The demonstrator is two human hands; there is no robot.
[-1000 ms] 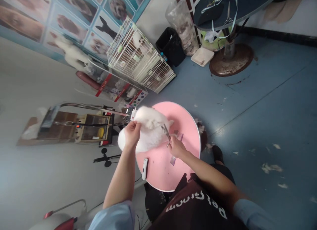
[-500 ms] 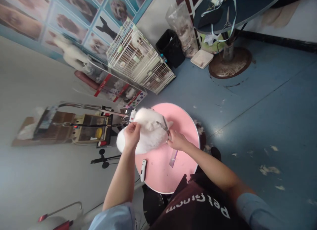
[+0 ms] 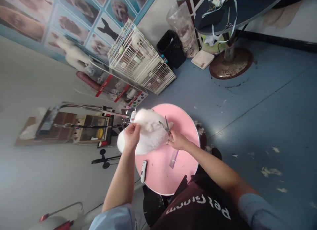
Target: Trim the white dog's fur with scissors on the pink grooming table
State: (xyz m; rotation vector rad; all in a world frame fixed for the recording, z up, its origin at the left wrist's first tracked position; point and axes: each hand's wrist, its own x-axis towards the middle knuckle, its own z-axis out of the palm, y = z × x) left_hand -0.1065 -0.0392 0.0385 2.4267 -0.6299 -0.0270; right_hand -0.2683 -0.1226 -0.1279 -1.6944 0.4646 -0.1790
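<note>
A fluffy white dog (image 3: 151,137) is on the round pink table (image 3: 183,124). My right hand (image 3: 178,140) grips a pair of scissors (image 3: 166,126), its two blades spread apart over the dog's coat. At the dog's other side, my left hand (image 3: 132,135) is closed in a pinch by the fur. A dark strap (image 3: 104,126) runs toward these fingers, but what they pinch is too small to make out. Nearer to me on the table lie a white clipper (image 3: 143,171) and a purple-handled comb (image 3: 173,159).
A white bottle (image 3: 133,116) stands beyond the dog by a metal grooming arm (image 3: 99,107). White wire cages (image 3: 141,58) and a black bin (image 3: 170,48) are farther off. Another table (image 3: 237,15) holds more scissors. Fur clumps (image 3: 270,171) lie on the blue floor.
The scissors in my right hand have shifted slightly right and turned a little, blades still apart. My left hand keeps its pinch in nearly the same place.
</note>
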